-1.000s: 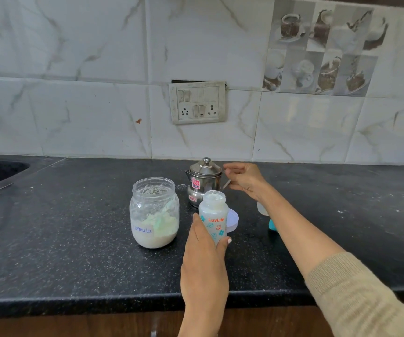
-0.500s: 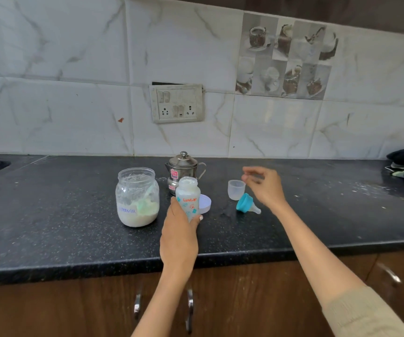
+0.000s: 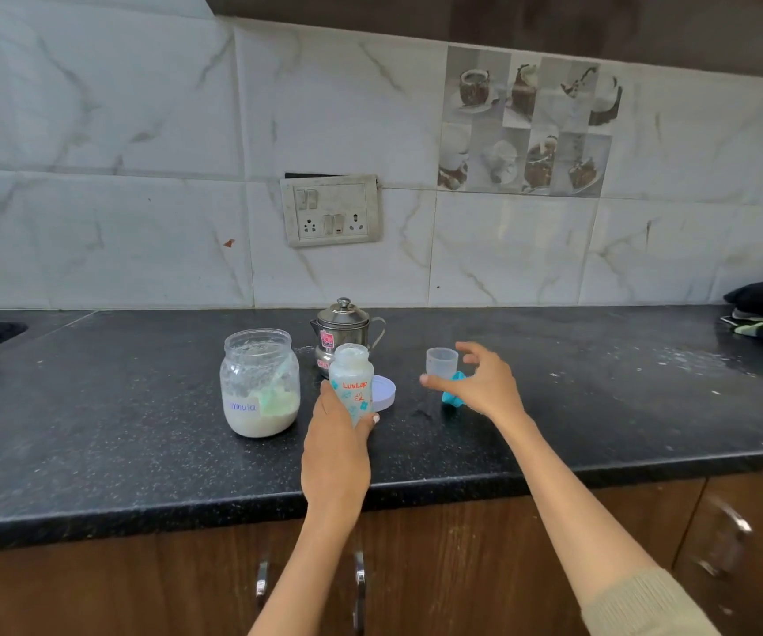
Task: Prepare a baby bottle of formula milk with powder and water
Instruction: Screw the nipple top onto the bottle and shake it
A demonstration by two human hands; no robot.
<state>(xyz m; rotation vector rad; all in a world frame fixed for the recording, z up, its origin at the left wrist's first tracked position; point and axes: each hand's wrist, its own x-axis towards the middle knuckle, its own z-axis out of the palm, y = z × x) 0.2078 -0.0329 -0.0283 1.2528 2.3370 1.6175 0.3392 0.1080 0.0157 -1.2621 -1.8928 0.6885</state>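
Since the previous frame, my right hand (image 3: 485, 387) has dropped over the teal nipple ring (image 3: 452, 397), fingers spread apart, not closed on it. My left hand's grip (image 3: 336, 445) is clamped around the baby bottle (image 3: 351, 383), upright on the counter (image 3: 141, 452). Behind stands the steel pot (image 3: 345, 328); left, the open formula jar (image 3: 260, 383); a clear cap (image 3: 441, 360) sits beside the ring.

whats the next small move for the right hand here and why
Probably lower the right hand to close on the teal teat ring lying on the counter. Its fingers are spread just above it, and the bottle, open-topped, stands in the left hand.
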